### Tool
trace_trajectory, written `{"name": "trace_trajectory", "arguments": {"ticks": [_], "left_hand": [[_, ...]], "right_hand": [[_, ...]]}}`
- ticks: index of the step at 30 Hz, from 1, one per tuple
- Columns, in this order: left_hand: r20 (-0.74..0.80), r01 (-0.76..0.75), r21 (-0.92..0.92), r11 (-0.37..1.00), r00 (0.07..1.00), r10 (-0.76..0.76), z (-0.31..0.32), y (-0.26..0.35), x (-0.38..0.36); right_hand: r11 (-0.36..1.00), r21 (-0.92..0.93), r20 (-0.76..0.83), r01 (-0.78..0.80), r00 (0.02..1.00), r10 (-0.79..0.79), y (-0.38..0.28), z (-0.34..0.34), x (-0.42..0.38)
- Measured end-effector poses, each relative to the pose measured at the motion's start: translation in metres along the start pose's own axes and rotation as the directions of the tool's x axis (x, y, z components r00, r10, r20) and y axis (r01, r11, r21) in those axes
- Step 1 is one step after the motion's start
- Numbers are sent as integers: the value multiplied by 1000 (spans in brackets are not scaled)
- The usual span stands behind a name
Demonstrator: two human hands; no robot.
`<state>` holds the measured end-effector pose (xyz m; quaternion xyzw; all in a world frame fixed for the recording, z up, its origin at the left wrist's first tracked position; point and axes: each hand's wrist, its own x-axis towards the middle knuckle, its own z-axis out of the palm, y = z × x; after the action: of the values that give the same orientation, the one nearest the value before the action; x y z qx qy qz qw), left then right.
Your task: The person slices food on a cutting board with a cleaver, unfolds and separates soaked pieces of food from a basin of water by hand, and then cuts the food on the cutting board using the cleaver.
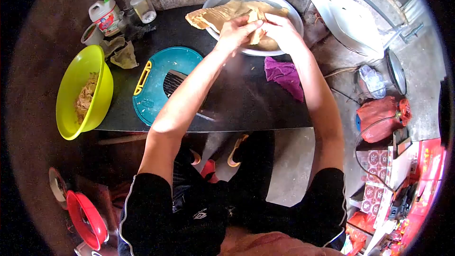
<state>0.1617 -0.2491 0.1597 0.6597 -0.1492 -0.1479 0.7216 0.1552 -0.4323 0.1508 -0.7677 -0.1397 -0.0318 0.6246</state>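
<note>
Over a metal basin at the table's back edge, my left hand and my right hand pinch a pale yellow piece between them. A larger ribbed, tan sheet lies in the basin and hangs over its left rim. Both hands are closed, with their fingers close together. Below my left forearm is a round teal cutting board with a yellow handle, and a dark-bladed knife lies on it, partly hidden by the arm. A purple cloth lies under my right forearm.
A lime-green bowl with tan pieces stands at the table's left. Behind it are a white bottle, a jar and grey cloths. A white sink and red bag are at the right, a red basket lower left.
</note>
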Motion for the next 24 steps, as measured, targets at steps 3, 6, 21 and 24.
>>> {"name": "trace_trajectory", "arguments": {"ticks": [3, 6, 21, 24], "left_hand": [[-10, -20, -25, 999, 1000, 20, -17, 0, -6], [-27, -69, 21, 997, 997, 69, -31, 0, -8], [12, -205, 566, 798, 971, 240, -72, -1, 6], [-4, -188, 529, 828, 975, 224, -73, -3, 7]], "right_hand": [[995, 72, -52, -66, 996, 70, -14, 25, -4], [1000, 9, -95, -16, 995, 17, -20, 43, -3], [661, -722, -7, 206, 952, -305, -33, 75, 19], [697, -696, -37, 172, 961, -275, -35, 80, 18]]}}
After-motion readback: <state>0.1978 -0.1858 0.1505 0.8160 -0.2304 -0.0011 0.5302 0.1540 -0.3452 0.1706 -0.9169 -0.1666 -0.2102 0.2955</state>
